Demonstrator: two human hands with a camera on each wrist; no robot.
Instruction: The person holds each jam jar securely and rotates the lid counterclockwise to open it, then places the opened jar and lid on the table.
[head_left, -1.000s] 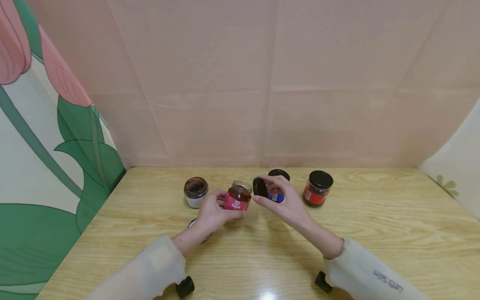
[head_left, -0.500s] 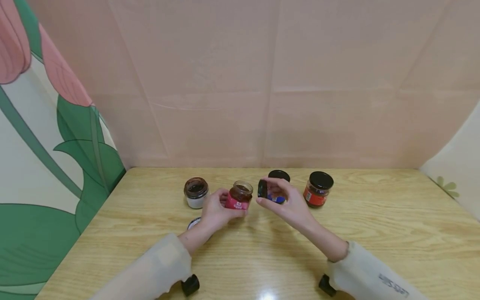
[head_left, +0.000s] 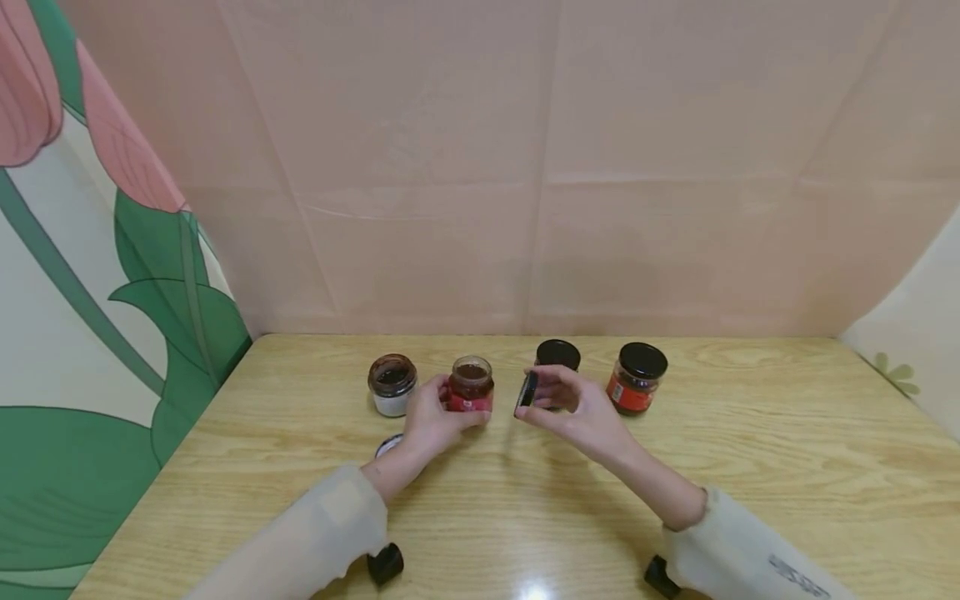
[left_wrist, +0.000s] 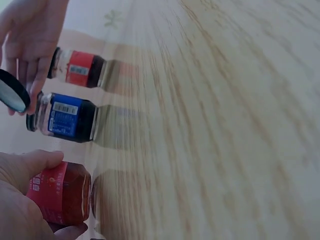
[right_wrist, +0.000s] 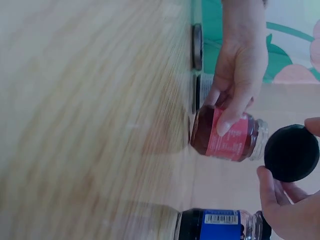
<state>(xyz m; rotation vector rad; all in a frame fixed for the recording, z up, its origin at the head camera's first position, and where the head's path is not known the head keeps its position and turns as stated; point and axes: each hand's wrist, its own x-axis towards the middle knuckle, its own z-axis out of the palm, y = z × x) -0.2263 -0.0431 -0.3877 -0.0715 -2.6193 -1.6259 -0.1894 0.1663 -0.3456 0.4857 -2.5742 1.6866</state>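
Observation:
My left hand (head_left: 433, 423) grips a small glass jar (head_left: 472, 385) by its pink-red label. The jar is uncapped and upright, with dark reddish-brown contents, its base close over the table in the left wrist view. To its right, my right hand (head_left: 583, 414) pinches a black lid (head_left: 527, 394) between thumb and fingers. That lid stands on edge, apart from the jar's mouth, its dark flat face (right_wrist: 291, 152) turned to the right wrist camera. Behind the right hand is a jar with a blue label (left_wrist: 64, 117) and a black cap, partly hidden in the head view.
An uncapped jar with a white label (head_left: 392, 392) stands left of the left hand. A black-capped jar with a red label (head_left: 636, 379) stands at right on the wooden table (head_left: 750, 467). A loose lid (head_left: 387, 445) lies partly under the left forearm.
The left hand has lowered the pink-red jar, brought it slightly left and set it more upright. The right hand has shifted a little right and down, turning the lid.

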